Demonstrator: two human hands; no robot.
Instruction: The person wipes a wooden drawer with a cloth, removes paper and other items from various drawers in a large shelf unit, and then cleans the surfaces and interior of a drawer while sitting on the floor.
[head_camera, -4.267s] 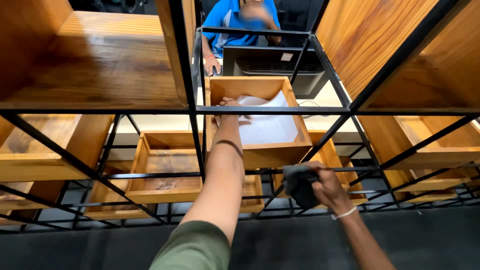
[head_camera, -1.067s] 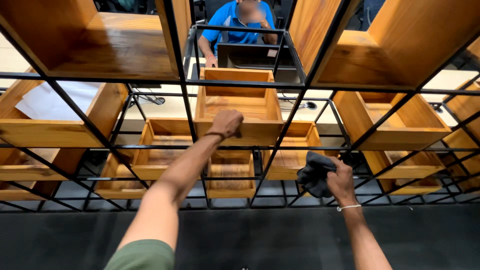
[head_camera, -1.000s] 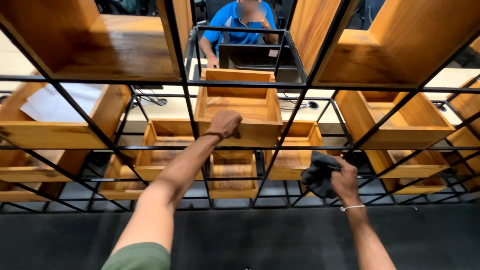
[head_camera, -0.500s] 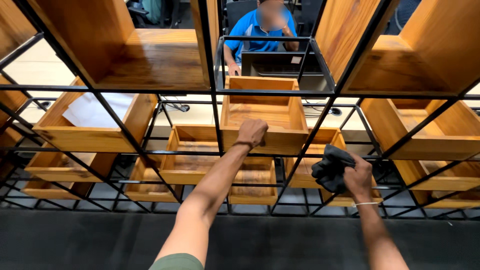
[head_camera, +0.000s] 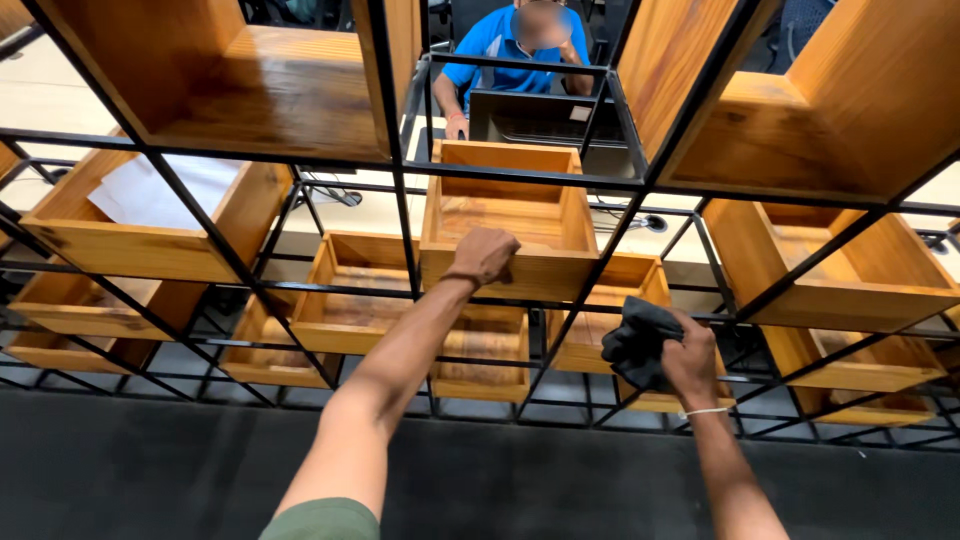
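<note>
Far left of frame: wooden box (head_camera: 140, 235) with white paper (head_camera: 165, 192) lying in it, sitting in the black metal grid shelf (head_camera: 400, 215); it has slid in from the left as the view panned over the last second. Centre: left hand (head_camera: 483, 256) closed over the front rim of the empty wooden drawer box (head_camera: 505, 225), same grip as a second ago, box not visibly shifted in its cell. Compared with four seconds back, that centre box no longer shows paper inside, just bare wood. Lower right of centre: right hand (head_camera: 690, 358) clenched around a bunched dark cloth (head_camera: 638, 342), held just in front of the lower shelf cells, roughly where it was. Top centre, behind the shelf: person in blue shirt (head_camera: 500, 45) at a laptop (head_camera: 540, 120).
</note>
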